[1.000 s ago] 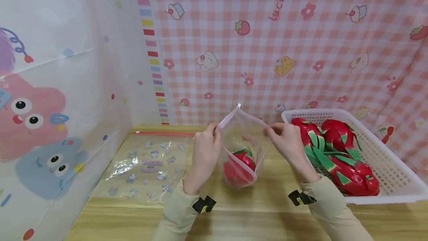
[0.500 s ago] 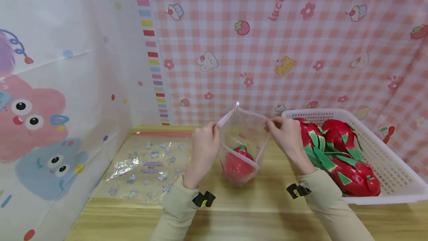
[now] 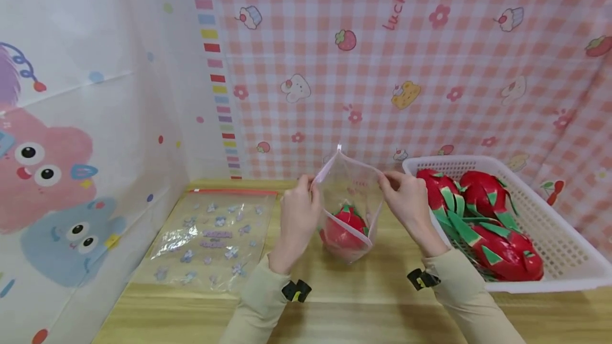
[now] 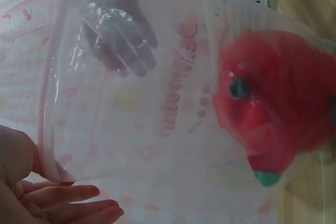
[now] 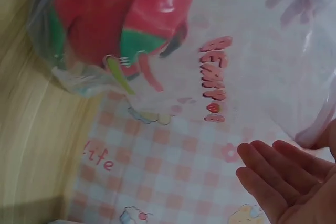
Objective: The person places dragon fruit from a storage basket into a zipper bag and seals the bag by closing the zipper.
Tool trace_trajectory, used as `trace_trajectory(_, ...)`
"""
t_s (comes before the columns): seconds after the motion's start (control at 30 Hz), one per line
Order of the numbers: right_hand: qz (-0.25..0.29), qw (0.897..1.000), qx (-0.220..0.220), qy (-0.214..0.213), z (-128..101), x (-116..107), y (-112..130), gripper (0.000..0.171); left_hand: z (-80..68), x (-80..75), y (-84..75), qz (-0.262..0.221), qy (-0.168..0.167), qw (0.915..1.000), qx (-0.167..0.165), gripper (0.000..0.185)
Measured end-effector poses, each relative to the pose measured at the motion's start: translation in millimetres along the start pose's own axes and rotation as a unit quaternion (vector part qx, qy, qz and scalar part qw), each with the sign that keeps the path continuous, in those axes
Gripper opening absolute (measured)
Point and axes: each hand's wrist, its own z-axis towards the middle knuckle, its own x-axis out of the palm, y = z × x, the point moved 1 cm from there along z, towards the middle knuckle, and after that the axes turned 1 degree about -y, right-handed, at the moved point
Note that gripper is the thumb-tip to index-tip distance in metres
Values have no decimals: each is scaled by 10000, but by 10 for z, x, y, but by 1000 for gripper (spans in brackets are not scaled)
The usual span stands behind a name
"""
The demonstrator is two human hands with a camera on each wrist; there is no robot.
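Note:
A clear zip bag (image 3: 351,195) with a pink rim hangs upright over the wooden table (image 3: 354,301), its mouth spread wide. A red toy dragon fruit (image 3: 345,225) with green scales lies in its bottom. My left hand (image 3: 301,208) pinches the left side of the rim. My right hand (image 3: 401,192) pinches the right side. In the left wrist view the fruit (image 4: 273,114) shows through the film beside my left fingers (image 4: 63,205). Seen from the right wrist, the bag (image 5: 220,82) carries pink lettering, and my right fingers (image 5: 278,177) lie below it.
A white plastic basket (image 3: 554,238) at the right holds several more red dragon fruits (image 3: 483,216). Another printed zip bag (image 3: 210,235) with a red strip lies flat on the table at the left. Patterned cloth walls close in the back and left.
Both hands have lifted the bag slightly and drawn it a little nearer, so the fruit inside sits higher above the table. The grip on the rim is unchanged.

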Motion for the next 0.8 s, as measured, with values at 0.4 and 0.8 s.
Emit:
trace_trajectory(0.4,438,9990,-2,-124,64,-106,17,21,36,-79,-94,-73,-297,9983,505,24)
trace_trajectory(0.8,590,9936,172,943,24,-134,-158,29,-36,-13,-95,-369,440,9971,506,33)
